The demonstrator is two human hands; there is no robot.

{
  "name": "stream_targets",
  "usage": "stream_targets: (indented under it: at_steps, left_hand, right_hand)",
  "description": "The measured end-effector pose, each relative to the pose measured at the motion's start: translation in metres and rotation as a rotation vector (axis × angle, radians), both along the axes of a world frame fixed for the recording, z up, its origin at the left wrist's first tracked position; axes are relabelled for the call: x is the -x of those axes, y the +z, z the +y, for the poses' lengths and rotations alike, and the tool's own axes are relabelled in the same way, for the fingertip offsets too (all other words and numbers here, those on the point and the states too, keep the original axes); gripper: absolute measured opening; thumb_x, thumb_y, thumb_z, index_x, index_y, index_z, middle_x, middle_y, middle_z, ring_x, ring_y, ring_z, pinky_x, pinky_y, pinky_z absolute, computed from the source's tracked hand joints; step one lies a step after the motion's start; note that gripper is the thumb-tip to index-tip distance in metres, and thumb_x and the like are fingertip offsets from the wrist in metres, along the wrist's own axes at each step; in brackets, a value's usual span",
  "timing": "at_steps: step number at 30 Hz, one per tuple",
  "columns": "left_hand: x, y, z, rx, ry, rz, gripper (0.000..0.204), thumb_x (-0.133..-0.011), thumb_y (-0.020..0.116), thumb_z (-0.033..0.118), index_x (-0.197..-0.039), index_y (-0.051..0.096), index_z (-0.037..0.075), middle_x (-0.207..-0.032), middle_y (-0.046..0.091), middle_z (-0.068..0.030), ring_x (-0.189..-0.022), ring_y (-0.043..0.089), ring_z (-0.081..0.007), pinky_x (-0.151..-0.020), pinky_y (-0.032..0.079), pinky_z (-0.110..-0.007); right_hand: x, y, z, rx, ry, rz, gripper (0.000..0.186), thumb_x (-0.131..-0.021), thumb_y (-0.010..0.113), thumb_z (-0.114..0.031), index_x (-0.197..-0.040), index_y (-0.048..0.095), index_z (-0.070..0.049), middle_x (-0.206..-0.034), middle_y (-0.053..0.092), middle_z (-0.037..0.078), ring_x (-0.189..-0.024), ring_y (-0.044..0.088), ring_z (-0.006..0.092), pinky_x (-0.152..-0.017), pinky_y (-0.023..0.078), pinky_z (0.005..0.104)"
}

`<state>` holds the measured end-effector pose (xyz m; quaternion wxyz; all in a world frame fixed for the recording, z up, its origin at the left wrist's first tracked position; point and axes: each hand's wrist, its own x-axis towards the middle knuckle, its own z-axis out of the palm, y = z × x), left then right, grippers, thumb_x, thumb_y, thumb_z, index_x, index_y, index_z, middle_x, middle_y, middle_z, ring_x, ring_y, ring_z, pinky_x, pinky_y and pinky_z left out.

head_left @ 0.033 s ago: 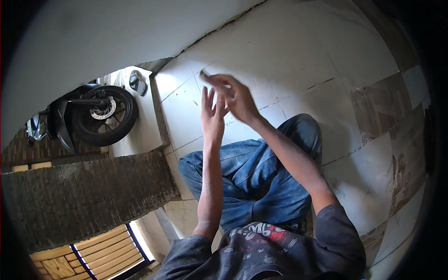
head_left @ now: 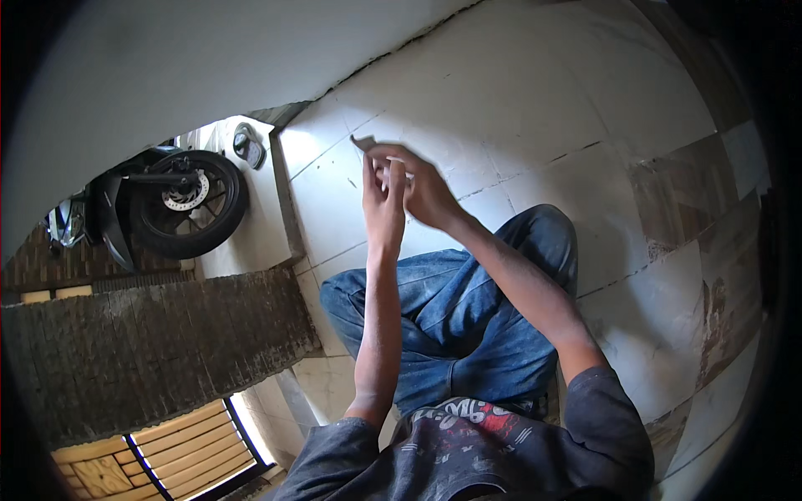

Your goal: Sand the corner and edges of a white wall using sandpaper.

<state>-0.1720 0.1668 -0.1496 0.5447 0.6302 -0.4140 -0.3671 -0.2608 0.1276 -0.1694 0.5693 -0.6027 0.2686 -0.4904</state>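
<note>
Near the centre, above my bent knees in blue jeans [head_left: 451,317], my hands meet. My right hand [head_left: 418,184] is closed on a small, thin, dark piece [head_left: 362,144] that sticks out past its fingertips. My left hand [head_left: 383,200] is raised just beside it, fingers drawn in against the right one's fingers; what lies between them is partly hidden and too small to name.
I sit on pale floor tiles [head_left: 543,92]. A white wall [head_left: 167,58] runs along the upper left. Beyond a raised ledge [head_left: 259,234] stand a motorcycle wheel [head_left: 188,234] and a grey sandal [head_left: 249,144]. A dark rough band [head_left: 150,351] and a slatted wooden gate [head_left: 184,442] are lower left.
My left fingers, more spread before, have closed in toward my right hand. The dark piece in my right hand has shifted slightly down and tilted.
</note>
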Motion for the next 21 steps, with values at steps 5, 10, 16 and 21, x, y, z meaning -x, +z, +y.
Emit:
stream_targets:
  at_steps: [5,10,16,21]
  left_hand:
    - [-0.017,-0.002,-0.014,0.040,0.088,0.004,0.057,-0.096,0.042,0.046,-0.119,0.051,-0.005,-0.099,0.060,-0.0133,-0.091,0.059,-0.0176,-0.081,0.046,-0.030]
    - [-0.028,0.007,-0.003,0.043,0.092,-0.106,0.061,-0.096,0.038,0.051,-0.117,0.053,-0.005,-0.085,0.063,-0.0115,-0.075,0.059,-0.0149,-0.062,0.048,-0.028]
    - [-0.027,0.017,0.000,-0.075,-0.006,-0.182,0.066,-0.095,0.034,0.055,-0.103,0.061,-0.005,-0.076,0.065,-0.0110,-0.060,0.055,-0.0127,-0.056,0.044,-0.026]
    - [-0.022,0.015,-0.003,-0.111,-0.043,-0.119,0.067,-0.094,0.034,0.057,-0.104,0.062,-0.004,-0.078,0.066,-0.0110,-0.059,0.053,-0.0116,-0.057,0.042,-0.025]
  right_hand:
    - [0.008,0.003,-0.003,0.311,0.179,0.253,0.051,-0.084,0.060,-0.008,-0.132,0.044,-0.007,-0.141,0.037,0.015,-0.125,0.043,0.0302,-0.101,0.041,0.0390]
    - [0.023,0.001,-0.019,0.231,-0.168,0.280,0.039,-0.079,0.071,-0.016,-0.114,0.055,-0.011,-0.092,0.058,0.004,-0.096,0.059,0.0154,-0.089,0.047,0.0354]
    - [0.014,0.005,-0.021,0.401,-0.540,0.306,0.066,-0.077,0.073,-0.022,-0.132,0.037,-0.013,-0.094,0.061,0.003,-0.098,0.057,0.0205,-0.102,0.037,0.0432]
    - [0.029,-0.001,-0.028,0.231,-0.255,0.350,0.066,-0.079,0.072,-0.023,-0.134,0.036,-0.014,-0.093,0.062,0.003,-0.096,0.057,0.0193,-0.101,0.032,0.0433]
